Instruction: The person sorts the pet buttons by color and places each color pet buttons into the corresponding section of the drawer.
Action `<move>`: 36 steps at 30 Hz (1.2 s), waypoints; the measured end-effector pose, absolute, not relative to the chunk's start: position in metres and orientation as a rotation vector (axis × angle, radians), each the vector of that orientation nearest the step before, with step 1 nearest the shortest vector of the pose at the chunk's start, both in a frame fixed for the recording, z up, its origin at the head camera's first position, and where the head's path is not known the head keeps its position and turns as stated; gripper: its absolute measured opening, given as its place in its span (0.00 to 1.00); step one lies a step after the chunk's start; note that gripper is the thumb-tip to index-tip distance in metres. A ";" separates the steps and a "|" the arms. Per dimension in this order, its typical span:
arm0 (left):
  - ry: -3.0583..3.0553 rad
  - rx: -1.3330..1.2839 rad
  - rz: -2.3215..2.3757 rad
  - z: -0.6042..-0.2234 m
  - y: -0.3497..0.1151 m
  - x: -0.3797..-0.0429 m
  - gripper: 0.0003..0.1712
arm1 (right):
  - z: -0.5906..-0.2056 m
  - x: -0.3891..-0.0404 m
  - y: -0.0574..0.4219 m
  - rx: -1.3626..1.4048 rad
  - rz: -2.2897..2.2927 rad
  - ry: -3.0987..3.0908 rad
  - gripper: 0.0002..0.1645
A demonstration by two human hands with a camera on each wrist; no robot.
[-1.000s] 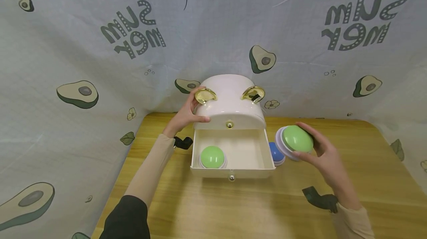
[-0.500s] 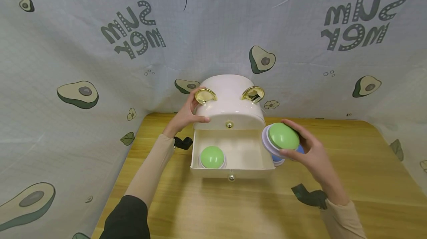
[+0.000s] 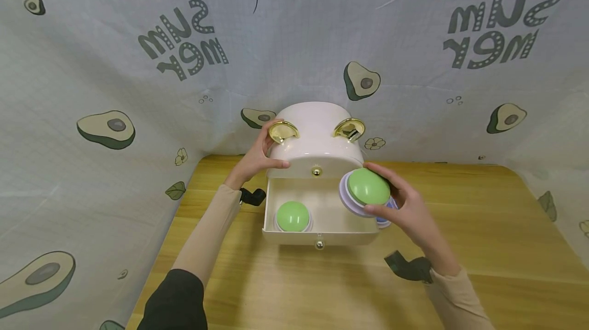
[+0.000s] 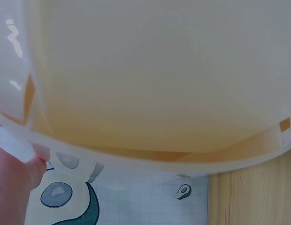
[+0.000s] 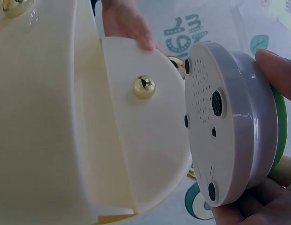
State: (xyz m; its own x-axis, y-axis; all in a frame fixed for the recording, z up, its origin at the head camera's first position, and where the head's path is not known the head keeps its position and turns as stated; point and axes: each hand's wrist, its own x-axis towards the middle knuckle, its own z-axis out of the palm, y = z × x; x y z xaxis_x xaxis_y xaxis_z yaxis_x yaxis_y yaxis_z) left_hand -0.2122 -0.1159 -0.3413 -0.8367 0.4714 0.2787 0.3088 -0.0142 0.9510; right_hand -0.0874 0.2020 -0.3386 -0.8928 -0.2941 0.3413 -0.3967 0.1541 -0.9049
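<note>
A white drawer box with gold ear-shaped trims has its lower drawer pulled out. My left hand grips the box's upper left side, thumb on the front and the other fingers partly hidden behind the left ear. A green-topped push-button buzzer is pinched in my right hand, tilted over the drawer's right part. In the right wrist view, the held buzzer's pale underside shows speaker holes and dark feet. Another green buzzer sits in the drawer's front left corner.
A blue-topped buzzer stands on the wooden table just right of the drawer, mostly hidden behind the held one. An avocado-print cloth hangs behind the table. A small gold knob marks the box's upper front.
My right hand has carried the green buzzer leftward, from right of the drawer to above its right side. The left hand, the box and the other green buzzer stay in place.
</note>
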 end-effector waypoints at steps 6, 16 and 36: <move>2.106 0.852 1.993 -0.345 -0.116 -0.215 0.57 | -0.342 -0.089 0.192 0.709 1.863 -2.327 0.44; 2.105 0.869 2.021 -0.365 -0.118 -0.230 0.60 | -0.351 -0.092 0.182 0.724 1.848 -2.354 0.44; 2.082 0.926 2.040 -0.370 -0.119 -0.232 0.59 | -0.367 -0.093 0.174 0.640 1.783 -2.573 0.45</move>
State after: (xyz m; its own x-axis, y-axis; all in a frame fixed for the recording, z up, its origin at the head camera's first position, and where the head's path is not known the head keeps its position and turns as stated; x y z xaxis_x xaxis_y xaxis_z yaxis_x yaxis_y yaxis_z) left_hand -0.2317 -0.1192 -0.3696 -0.8137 0.4666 0.3468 0.3562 -0.0714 0.9317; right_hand -0.0934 0.1741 -0.3665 -0.9183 -0.3522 0.1806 -0.2927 0.2973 -0.9088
